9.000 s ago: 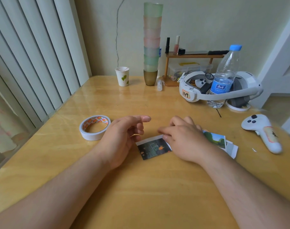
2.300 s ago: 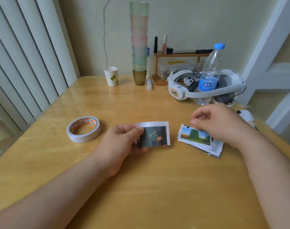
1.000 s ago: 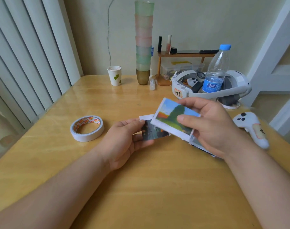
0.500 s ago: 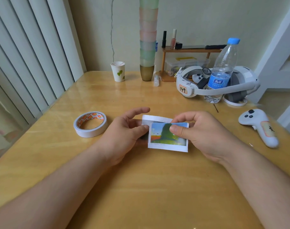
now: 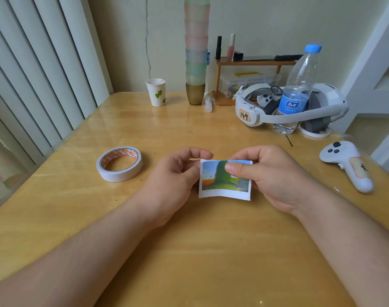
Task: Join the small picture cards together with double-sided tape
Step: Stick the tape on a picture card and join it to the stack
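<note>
1. Above the tabletop's (image 5: 211, 251) middle, left hand (image 5: 175, 180) and right hand (image 5: 275, 176) pinch 1 picture card (image 5: 220, 185) by its side edges.
2. Toward the left edge lies the tape roll (image 5: 119, 163).
3. Near the far right corner stands a water bottle (image 5: 297, 89).

Lighting: soft, even daylight, moderately bright, entering from the left of the frame through the vertical blinds (image 5: 40, 69). Glare: pale sheen on the glossy wooden table (image 5: 189, 134), strongest at centre and upper left. Shadows: faint, diffuse, falling beneath both forearms at the lower frame. Sharpness: centre crisp; slight blur on the white controller (image 5: 348, 165) at the right edge. Distortion: wide-angle bowing, blinds and the right-hand door frame (image 5: 370, 52) leaning.
</note>
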{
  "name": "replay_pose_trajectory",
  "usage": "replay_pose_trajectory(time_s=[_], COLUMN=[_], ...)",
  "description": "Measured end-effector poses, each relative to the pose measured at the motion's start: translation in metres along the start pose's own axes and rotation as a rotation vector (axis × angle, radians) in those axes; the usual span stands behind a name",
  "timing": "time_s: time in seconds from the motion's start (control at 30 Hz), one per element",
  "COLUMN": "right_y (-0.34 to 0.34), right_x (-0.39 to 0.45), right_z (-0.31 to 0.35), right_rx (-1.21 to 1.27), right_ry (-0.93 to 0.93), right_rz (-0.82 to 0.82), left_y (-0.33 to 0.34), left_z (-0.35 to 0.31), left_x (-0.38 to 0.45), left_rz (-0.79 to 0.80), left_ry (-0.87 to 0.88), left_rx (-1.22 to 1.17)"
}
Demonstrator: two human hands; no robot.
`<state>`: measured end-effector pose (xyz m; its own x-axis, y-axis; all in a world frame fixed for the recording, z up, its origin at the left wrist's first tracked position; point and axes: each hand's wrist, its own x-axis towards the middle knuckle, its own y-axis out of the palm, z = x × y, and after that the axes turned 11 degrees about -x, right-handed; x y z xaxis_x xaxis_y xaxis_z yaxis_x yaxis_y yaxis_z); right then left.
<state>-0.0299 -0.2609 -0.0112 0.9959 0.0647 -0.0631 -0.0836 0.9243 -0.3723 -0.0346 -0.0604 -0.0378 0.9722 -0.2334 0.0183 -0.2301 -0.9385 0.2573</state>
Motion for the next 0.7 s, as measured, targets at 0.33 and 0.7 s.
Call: replay_pose_trajectory(time_s=[0.33,0.7], right_y=[-0.002,0.0004], right_x=[0.0005,-0.0025], right_z=[0.0008,0.0077], right_rx=[-0.011,0.069], right_ry=[-0.007,-0.005], right_rz=[-0.069,-0.079], left_y=[0.0013,0.0028], left_z=[-0.0029,0.0004], left_x=[-0.0017,-0.0018], left_rz=[-0.008,-0.064], left_ry=[-0.063,0.054], left_rx=[-0.089,0.013])
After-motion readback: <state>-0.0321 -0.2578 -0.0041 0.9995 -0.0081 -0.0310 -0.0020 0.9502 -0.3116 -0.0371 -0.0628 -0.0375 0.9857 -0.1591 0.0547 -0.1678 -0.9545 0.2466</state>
